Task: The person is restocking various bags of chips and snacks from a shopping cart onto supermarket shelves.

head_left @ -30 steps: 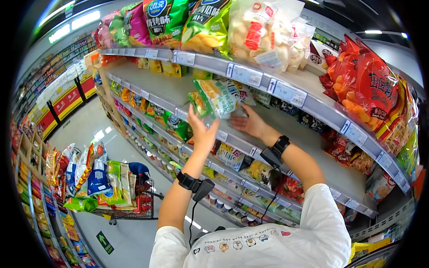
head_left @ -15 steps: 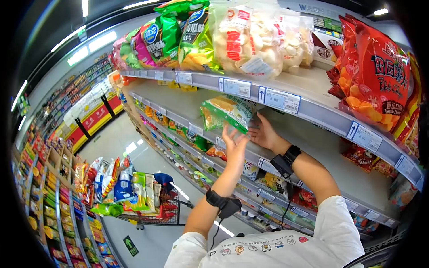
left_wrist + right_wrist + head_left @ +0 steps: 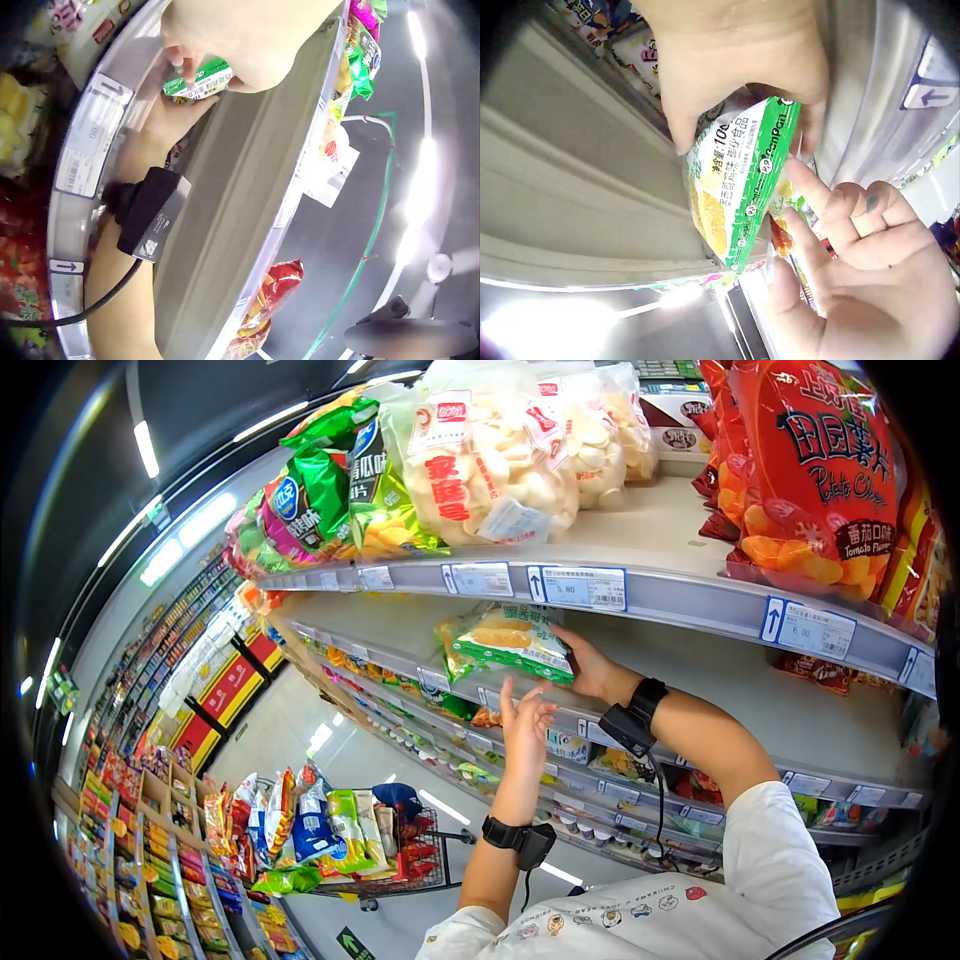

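Note:
A green-and-white bag of puffed snacks [image 3: 510, 645] is tilted with its green bottom edge toward me, at the front of the middle shelf. My right hand [image 3: 592, 668] grips its right end; in the right wrist view that hand [image 3: 742, 52] has its thumb on one side of the bag [image 3: 739, 176] and fingers on the other. Just below the bag, my left hand [image 3: 525, 725] is palm up with loosely bent fingers, and in the right wrist view its fingertips come close to the green edge. Another green-and-yellow bag [image 3: 453, 650] shows behind the left end.
Overhead, the upper shelf edge [image 3: 690, 600] carries price tags, large clear snack bags [image 3: 490, 460] and red potato chip bags [image 3: 815, 480]. Lower shelves hold more packets. A cart [image 3: 425, 875] piled with snack bags stands in the aisle at left.
The snack bag has turned from leaning upright to tilted, bottom edge toward me. My right hand has closed on its right end; my left hand has dropped slightly below it. The head view has shifted.

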Demonstrator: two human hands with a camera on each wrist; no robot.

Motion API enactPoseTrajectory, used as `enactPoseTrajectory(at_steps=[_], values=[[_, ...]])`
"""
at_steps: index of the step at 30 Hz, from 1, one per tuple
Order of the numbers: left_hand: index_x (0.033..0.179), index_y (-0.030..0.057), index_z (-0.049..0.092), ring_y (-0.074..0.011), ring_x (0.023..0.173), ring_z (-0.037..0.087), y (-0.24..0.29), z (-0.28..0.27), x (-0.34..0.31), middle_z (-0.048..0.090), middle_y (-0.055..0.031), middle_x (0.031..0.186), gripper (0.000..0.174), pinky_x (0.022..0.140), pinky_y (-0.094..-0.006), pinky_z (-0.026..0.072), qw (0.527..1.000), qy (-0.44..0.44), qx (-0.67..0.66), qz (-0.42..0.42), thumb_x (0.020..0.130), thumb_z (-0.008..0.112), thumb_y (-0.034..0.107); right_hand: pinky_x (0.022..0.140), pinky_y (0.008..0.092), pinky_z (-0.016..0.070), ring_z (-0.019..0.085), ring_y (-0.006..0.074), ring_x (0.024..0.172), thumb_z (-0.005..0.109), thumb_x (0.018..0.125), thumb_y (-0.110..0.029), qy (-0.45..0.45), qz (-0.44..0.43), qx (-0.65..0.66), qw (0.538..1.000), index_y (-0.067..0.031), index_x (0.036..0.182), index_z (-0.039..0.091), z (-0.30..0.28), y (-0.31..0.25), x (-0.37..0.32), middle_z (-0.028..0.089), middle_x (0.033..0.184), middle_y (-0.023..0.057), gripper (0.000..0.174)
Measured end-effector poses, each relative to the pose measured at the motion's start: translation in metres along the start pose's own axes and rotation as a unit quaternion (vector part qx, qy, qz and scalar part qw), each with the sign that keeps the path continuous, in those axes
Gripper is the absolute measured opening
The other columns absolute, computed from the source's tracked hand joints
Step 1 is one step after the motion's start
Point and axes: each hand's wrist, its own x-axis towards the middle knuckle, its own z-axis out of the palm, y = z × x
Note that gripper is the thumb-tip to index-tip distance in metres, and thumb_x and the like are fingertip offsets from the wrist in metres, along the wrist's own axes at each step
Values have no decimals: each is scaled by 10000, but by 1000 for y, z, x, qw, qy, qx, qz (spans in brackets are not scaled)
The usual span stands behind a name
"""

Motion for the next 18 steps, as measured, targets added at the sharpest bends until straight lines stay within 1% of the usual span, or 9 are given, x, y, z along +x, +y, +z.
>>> enactPoseTrajectory(at_steps=[3, 5, 8, 11, 14, 15, 16, 18], values=[[1424, 101, 87, -134, 756, 583, 2, -1, 1, 547, -186, 1163, 690, 677, -231, 454, 1000, -7, 4, -7, 874, 502, 73, 801, 314, 513, 607, 178, 931, 566, 885, -353, 15, -10, -23, 1000, -58, 1139, 549, -1, 2, 1, 629, 1050, 86, 390], [1423, 93, 90, -129, 745, 578, 2, -2, 3, 553, -183, 1145, 691, 676, -231, 453, 1000, -9, 10, -9, 874, 509, 75, 787, 297, 517, 609, 172, 924, 564, 887, -345, 6, -15, -34, 999, -56, 1136, 550, -5, 3, 6, 629, 1052, 79, 382], [1421, 84, 86, -125, 719, 571, 0, -4, 4, 567, -173, 1106, 700, 670, -233, 452, 1000, -13, 12, -6, 871, 518, 79, 794, 286, 517, 613, 173, 924, 583, 879, -315, -30, 2, -42, 999, -50, 1134, 548, -9, 2, 6, 629, 1050, 83, 369], [1419, 79, 79, -125, 696, 569, 1, -4, 5, 582, -169, 1061, 718, 662, -239, 453, 1000, -1, 4, -3, 865, 534, 92, 834, 327, 507, 615, 205, 939, 574, 889, -261, 16, 2, -41, 999, -25, 1129, 533, -1, 3, 4, 621, 1057, 121, 340], [1412, 77, 86, -125, 683, 569, 4, -3, 0, 592, -174, 1028, 723, 654, -246, 454, 1000, 12, -8, -7, 859, 549, 115, 858, 329, 496, 605, 206, 968, 585, 884, -228, 21, 9, -57, 998, -17, 1140, 525, 3, 3, 0, 614, 1080, 120, 337], [1409, 77, 90, -125, 679, 569, 5, -3, 0, 594, -177, 1019, 722, 652, -248, 455, 1000, 12, -12, -7, 857, 553, 123, 858, 323, 498, 605, 201, 978, 594, 879, -229, 7, 10, -65, 998, -16, 1150, 524, 1, 2, 2, 611, 1095, 121, 352], [1405, 81, 118, -136, 731, 554, 3, -6, 1, 584, -173, 1050, 663, 715, -277, 443, 1000, 0, 26, 0, 891, 523, 188, 858, 317, 499, 606, 197, 987, 603, 873, -229, -7, 10, -72, 997, -15, 1160, 522, 0, 4, 3, 608, 1111, 121, 367], [1404, 87, 122, -134, 727, 552, 3, -7, 0, 591, -164, 1032, 658, 714, -278, 442, 999, 5, 35, 0, 892, 522, 190, 865, 315, 497, 607, 195, 996, 614, 866, -224, -32, -1, -83, 996, -4, 1175, 514, -3, 6, 5, 604, 1127, 128, 392]])
